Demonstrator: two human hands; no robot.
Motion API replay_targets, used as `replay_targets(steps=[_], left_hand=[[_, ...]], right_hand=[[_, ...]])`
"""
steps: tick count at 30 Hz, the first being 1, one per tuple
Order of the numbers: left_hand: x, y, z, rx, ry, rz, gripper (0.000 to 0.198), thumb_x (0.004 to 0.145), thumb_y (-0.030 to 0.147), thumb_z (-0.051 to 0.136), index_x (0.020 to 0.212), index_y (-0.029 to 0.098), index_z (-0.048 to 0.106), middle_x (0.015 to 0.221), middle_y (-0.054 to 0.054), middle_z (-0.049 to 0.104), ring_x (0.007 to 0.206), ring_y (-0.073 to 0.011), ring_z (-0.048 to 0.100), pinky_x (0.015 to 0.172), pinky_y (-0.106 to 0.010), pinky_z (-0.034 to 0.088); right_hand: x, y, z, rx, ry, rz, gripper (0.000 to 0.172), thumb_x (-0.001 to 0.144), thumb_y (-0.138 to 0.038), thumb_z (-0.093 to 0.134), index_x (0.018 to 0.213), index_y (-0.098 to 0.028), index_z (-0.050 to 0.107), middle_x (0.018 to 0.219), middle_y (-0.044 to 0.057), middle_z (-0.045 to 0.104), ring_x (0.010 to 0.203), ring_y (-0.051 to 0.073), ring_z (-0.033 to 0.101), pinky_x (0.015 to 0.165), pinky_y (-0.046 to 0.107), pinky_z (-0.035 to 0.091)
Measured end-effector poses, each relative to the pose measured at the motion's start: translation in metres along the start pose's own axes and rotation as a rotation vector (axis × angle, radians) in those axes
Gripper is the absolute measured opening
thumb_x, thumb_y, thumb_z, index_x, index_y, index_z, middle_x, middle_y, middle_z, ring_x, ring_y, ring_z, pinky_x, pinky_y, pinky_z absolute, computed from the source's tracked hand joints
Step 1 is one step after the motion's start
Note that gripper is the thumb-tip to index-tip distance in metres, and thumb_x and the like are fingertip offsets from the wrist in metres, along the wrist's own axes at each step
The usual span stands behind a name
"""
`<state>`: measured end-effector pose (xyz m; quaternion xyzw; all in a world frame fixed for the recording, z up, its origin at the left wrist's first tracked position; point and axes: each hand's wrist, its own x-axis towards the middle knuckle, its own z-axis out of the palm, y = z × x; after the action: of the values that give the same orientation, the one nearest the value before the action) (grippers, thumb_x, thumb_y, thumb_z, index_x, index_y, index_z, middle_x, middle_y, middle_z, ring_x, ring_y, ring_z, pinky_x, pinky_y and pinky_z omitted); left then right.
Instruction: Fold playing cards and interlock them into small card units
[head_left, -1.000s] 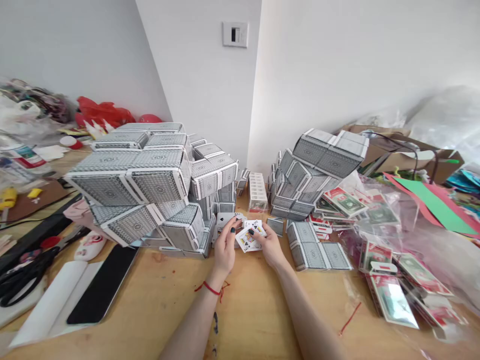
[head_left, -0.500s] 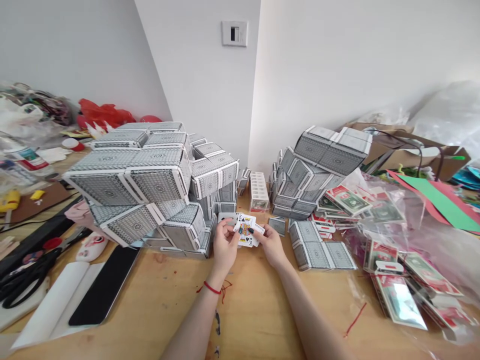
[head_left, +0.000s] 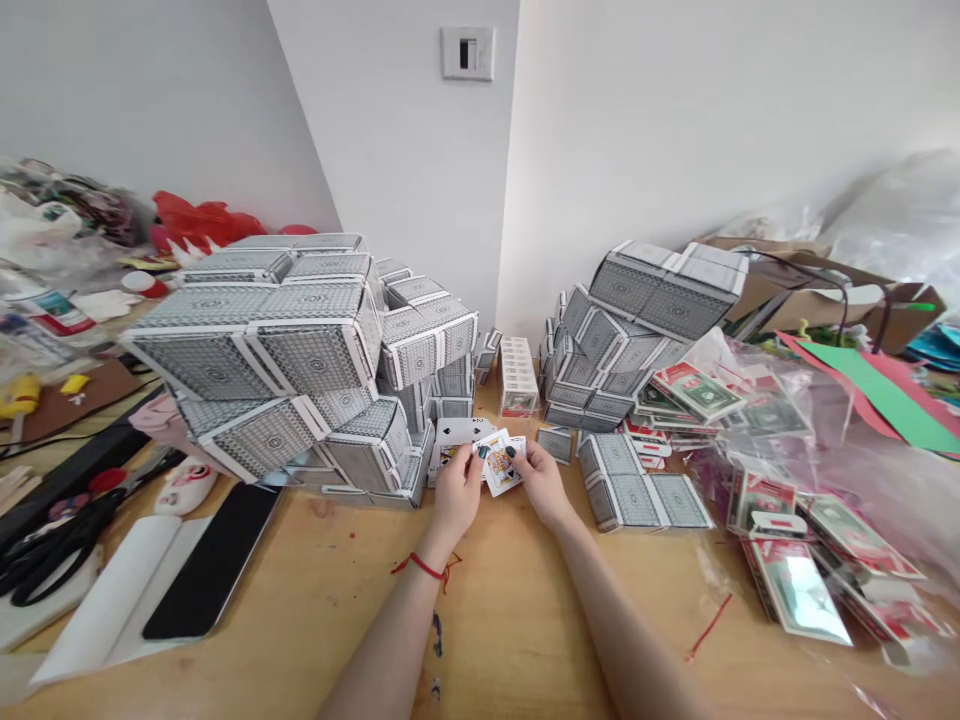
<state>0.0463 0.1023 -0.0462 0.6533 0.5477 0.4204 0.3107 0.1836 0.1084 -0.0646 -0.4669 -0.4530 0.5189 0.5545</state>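
My left hand (head_left: 459,490) and my right hand (head_left: 543,486) pinch face-up playing cards (head_left: 502,468) between them, low over the table. A court card lies on top, with the edge of another card showing behind it at the right. Both thumbs, with dark nails, press on the card faces. Just beyond my left hand, more playing cards (head_left: 455,432) lie face up on the table, one of them a spade card; my fingers partly cover them. A red string bracelet (head_left: 427,566) circles my left wrist.
Tall stacks of grey patterned card boxes (head_left: 311,345) rise at left and right (head_left: 660,290). A low L-shaped card block (head_left: 637,485) sits right of my hands. Card packs (head_left: 799,590), a phone (head_left: 214,560) and scissors (head_left: 60,550) lie further out.
The top card has tilted between my hands, and my left fingers have closed down onto it. The face-up cards behind my left hand show more now. My view has shifted slightly.
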Motion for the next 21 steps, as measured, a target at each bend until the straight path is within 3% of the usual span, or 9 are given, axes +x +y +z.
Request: replay_targets(steps=[6, 14, 21], left_hand=[[0.0006, -0.0017, -0.0004, 0.052, 0.022, -0.001, 0.023, 0.079, 0.035, 0.042, 0.066, 0.017, 0.048, 0.055, 0.002, 0.05, 0.051, -0.01, 0.045, 0.048, -0.019, 0.031], [0.0021, -0.0027, -0.002, -0.02, 0.021, -0.032, 0.031, 0.079, 0.04, 0.042, 0.067, 0.015, 0.056, 0.056, 0.0, 0.054, 0.051, -0.0093, 0.045, 0.047, -0.018, 0.032], [0.0033, -0.0054, -0.0039, -0.086, 0.045, -0.054, 0.035, 0.078, 0.042, 0.042, 0.06, 0.014, 0.052, 0.048, 0.003, 0.046, 0.047, -0.008, 0.039, 0.044, -0.018, 0.029]], right_hand=[[-0.0015, -0.0028, 0.0003, -0.001, -0.022, 0.033, 0.025, 0.069, -0.039, 0.058, 0.082, -0.018, 0.056, 0.075, 0.003, 0.063, 0.064, 0.017, 0.055, 0.062, 0.029, 0.044], [-0.0025, -0.0057, 0.0009, 0.024, -0.05, 0.043, 0.032, 0.068, -0.045, 0.059, 0.084, -0.017, 0.056, 0.076, 0.003, 0.064, 0.063, 0.017, 0.056, 0.06, 0.029, 0.045], [-0.0051, -0.0104, 0.0024, 0.079, -0.11, 0.097, 0.036, 0.066, -0.047, 0.061, 0.087, -0.018, 0.059, 0.072, 0.002, 0.065, 0.06, 0.018, 0.059, 0.058, 0.03, 0.046]])
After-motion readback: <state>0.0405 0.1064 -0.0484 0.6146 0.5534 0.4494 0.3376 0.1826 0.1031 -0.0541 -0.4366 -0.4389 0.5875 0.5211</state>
